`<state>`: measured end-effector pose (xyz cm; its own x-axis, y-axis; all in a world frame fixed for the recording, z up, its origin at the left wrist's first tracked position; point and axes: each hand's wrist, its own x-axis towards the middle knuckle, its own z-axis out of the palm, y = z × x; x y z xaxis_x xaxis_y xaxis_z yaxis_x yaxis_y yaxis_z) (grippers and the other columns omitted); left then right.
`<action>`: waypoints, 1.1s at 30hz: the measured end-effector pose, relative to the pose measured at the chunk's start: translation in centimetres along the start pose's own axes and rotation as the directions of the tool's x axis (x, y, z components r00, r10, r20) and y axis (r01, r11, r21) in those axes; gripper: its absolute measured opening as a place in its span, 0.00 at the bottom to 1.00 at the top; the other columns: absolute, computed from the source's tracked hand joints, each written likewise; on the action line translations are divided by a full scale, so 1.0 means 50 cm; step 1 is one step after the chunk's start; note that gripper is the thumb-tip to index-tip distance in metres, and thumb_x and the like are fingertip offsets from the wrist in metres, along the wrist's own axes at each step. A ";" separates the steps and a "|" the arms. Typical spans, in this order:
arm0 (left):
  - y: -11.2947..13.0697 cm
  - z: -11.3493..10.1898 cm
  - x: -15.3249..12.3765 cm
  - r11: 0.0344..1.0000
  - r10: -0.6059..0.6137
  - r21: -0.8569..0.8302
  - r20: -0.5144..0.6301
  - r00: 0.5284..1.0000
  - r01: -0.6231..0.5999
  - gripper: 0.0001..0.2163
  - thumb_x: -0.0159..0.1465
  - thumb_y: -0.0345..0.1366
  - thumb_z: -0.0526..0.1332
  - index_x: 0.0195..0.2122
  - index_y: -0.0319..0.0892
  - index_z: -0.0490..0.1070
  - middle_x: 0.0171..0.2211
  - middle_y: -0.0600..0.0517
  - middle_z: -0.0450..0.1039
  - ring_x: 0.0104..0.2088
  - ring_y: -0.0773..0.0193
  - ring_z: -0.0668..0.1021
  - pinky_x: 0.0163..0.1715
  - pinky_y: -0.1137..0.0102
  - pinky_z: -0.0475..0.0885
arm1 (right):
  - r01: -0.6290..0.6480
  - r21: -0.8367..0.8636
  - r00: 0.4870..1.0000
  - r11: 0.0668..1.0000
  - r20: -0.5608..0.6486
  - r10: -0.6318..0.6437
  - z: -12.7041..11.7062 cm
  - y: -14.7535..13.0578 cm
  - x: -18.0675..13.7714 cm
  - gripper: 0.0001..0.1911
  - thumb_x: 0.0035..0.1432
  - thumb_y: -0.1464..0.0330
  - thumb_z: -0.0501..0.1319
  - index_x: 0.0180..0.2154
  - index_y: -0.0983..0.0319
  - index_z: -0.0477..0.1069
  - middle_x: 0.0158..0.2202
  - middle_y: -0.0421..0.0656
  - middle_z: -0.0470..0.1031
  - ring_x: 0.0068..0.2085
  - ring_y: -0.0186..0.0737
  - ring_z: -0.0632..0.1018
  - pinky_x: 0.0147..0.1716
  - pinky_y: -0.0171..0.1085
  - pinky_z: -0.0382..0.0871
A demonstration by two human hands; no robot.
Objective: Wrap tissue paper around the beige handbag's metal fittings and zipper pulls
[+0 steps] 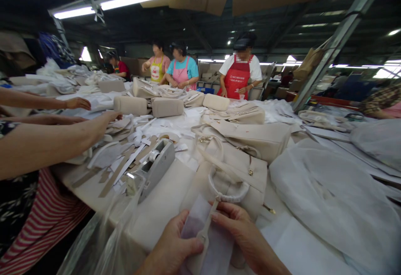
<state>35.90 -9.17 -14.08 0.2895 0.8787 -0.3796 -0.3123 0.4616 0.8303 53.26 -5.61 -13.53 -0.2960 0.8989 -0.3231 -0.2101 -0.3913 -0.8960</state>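
Observation:
At the table's near edge, a cream handbag (pixel 255 170) lies with its rounded handle (pixel 232 191) toward me, wrapped in white material. A narrow cream strap (pixel 208 224) runs down from the handle's end. My left hand (pixel 175 239) is closed on the strap's lower part, thumb pressed on top. Higher up, near the handle, my right hand (pixel 239 227) pinches the same strap between thumb and fingers. A thin translucent white sheet (pixel 196 218) lies behind the strap, between both hands. Gold-coloured hardware (pixel 250 172) shows on the bag.
A grey tape dispenser (pixel 158 168) stands left of the bag, beside scattered strips (pixel 117 170). More cream bags (pixel 167 107) are piled behind. A bag in white wrapping (pixel 328 195) lies right. A co-worker's arms (pixel 59 139) reach in from the left; several people work across the table.

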 end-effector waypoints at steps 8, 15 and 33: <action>0.010 0.000 -0.003 0.994 -0.013 0.105 -0.055 0.998 0.018 0.22 0.42 0.30 0.66 0.41 0.38 0.71 0.29 0.53 0.76 0.29 0.63 0.76 0.27 0.73 0.67 | 0.002 0.013 1.000 1.000 0.011 -0.003 -0.005 -0.011 -0.005 0.20 0.44 0.59 0.71 0.39 0.62 0.80 0.32 0.44 0.82 0.32 0.44 0.78 0.34 0.38 0.68; 0.014 0.008 -0.002 0.989 0.020 0.149 -0.068 0.998 -0.009 0.23 0.42 0.30 0.64 0.43 0.39 0.70 0.36 0.51 0.78 0.36 0.57 0.78 0.35 0.68 0.71 | 0.029 -0.003 0.996 1.000 -0.090 -0.029 0.015 -0.021 -0.004 0.20 0.37 0.59 0.75 0.34 0.60 0.80 0.31 0.43 0.82 0.36 0.47 0.79 0.39 0.40 0.70; 0.040 0.002 0.022 0.984 0.042 0.172 -0.037 0.998 -0.036 0.27 0.41 0.28 0.66 0.47 0.37 0.72 0.34 0.49 0.80 0.35 0.56 0.79 0.37 0.67 0.72 | 0.123 0.041 0.971 0.992 -0.212 -0.112 -0.003 -0.001 0.019 0.20 0.33 0.61 0.76 0.32 0.62 0.80 0.29 0.42 0.81 0.31 0.42 0.77 0.33 0.38 0.69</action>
<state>35.70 -7.27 -12.78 0.2424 0.9014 -0.3588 -0.1622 0.4023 0.9010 53.13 -4.73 -13.85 -0.0661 0.9582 -0.2784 -0.2833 -0.2855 -0.9156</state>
